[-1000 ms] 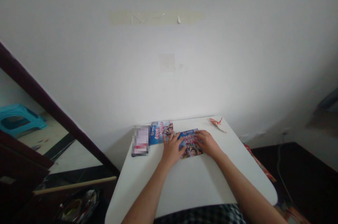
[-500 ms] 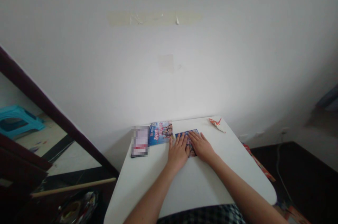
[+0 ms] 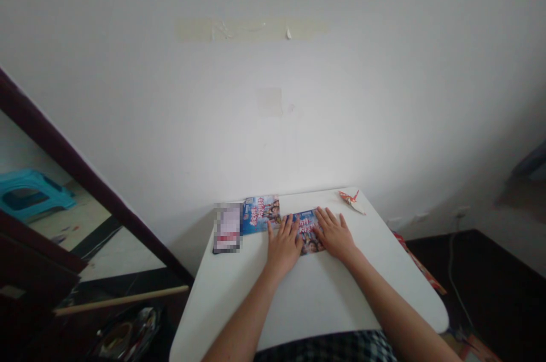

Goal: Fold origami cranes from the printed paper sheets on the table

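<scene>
A pale wall (image 3: 362,100) fills most of the view, and a white table (image 3: 324,299) stands against it. On the table, both hands lie palm down: the left hand (image 3: 284,248) with its fingers slightly parted, the right hand (image 3: 335,234) spread a little more; neither pinches anything. Between and beneath them lies the printed blue sheet (image 3: 307,228), one side under each hand. To smooth it well, even pressure outward from the middle seems best, with one hand anchoring so the paper doesn't skid. A second printed sheet (image 3: 260,214) lies to the left; the left hand's outermost finger overlaps its near corner, so lifting that finger clear would avoid dragging it. Beside that is a blurred-out, phone-like object (image 3: 228,228). Smallest, the folded paper figure (image 3: 350,198) sits near the far right corner, well apart from the pressing.
</scene>
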A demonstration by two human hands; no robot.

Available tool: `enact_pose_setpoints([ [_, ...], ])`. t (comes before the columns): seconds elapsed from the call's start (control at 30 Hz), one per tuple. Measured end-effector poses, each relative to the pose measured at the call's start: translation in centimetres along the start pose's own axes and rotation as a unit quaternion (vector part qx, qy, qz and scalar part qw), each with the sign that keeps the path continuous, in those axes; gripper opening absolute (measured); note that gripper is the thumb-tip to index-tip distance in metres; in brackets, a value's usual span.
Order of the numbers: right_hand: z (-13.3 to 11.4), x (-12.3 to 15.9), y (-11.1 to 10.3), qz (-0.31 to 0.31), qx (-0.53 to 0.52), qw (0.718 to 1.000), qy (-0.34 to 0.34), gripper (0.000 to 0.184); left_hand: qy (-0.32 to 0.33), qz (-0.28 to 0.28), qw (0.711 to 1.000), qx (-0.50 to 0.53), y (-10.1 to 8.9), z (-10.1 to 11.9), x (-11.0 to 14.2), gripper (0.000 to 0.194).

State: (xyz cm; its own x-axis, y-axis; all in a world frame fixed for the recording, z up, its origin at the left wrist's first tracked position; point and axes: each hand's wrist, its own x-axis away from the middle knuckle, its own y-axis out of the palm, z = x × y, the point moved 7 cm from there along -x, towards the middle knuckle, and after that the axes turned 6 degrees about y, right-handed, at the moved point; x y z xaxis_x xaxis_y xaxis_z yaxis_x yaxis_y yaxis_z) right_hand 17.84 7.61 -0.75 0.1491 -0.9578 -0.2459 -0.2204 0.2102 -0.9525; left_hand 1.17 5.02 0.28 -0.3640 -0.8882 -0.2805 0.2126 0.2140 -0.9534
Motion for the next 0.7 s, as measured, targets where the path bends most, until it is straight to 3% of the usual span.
enact_pose_setpoints([
  [0.17,1.1,-1.0,0.1,0.01,-0.068,0.998,0.012,0.054,-0.014,0.024,0.999,0.02,-0.9,0.0,-0.6,0.045],
  [0.33,0.2,-1.4,-0.5,0.079,-0.158,0.982,-0.061,0.054,-0.014,0.064,0.997,0.034,-1.7,0.9,-1.0,0.043],
  [0.53,-3.3,-0.2,0.2,0.03,-0.078,0.987,-0.14,0.055,0.052,0.002,0.998,0.025,0.3,2.3,-1.1,0.052],
  [0.7,-3.0,0.2,0.1,-0.007,-0.019,0.997,-0.078,0.053,0.035,-0.002,0.999,0.006,1.3,1.5,-0.9,0.055],
])
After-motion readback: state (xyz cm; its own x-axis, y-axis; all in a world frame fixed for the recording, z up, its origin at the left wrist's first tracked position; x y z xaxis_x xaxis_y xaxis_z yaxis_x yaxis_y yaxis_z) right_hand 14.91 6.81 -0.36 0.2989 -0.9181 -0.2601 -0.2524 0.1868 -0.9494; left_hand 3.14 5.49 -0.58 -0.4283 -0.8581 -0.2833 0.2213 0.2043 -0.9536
